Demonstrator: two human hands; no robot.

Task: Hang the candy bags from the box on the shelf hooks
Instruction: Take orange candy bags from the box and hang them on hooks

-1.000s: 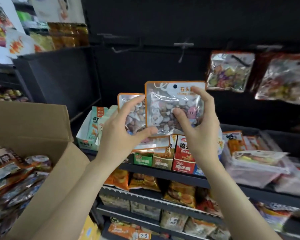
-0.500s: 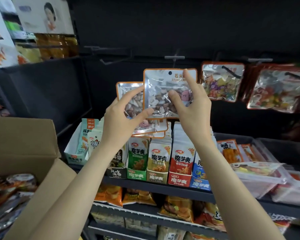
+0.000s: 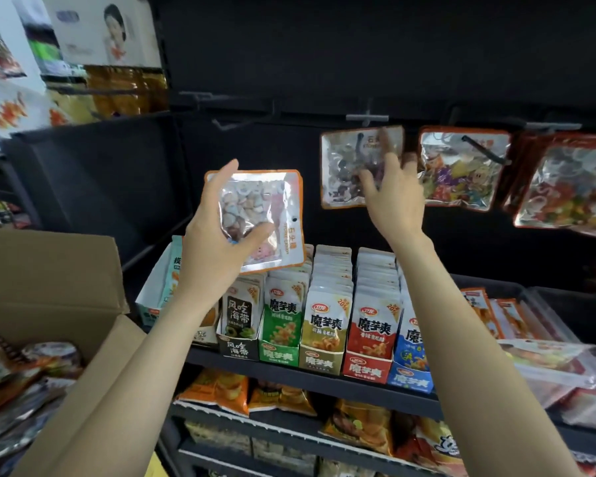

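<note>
Head view: right hand (image 3: pixel 391 194), fingers spread (blurred), touches the candy bag (image 3: pixel 344 166) on its hook (image 3: pixel 367 117); left hand (image 3: pixel 217 242) pinches a second bag (image 3: pixel 272 215) sideways; unturned, its hole could miss; a nudge might unseat the hung one.

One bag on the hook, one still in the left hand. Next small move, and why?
Probably bring the right hand back to the candy bag that the left hand grips. The hung bag looks threaded on its hook, and the right fingers are spread and blurred in front of it, apparently gripping nothing. The held bag lies sideways, its hole at the right edge, so it needs turning upright.
</note>
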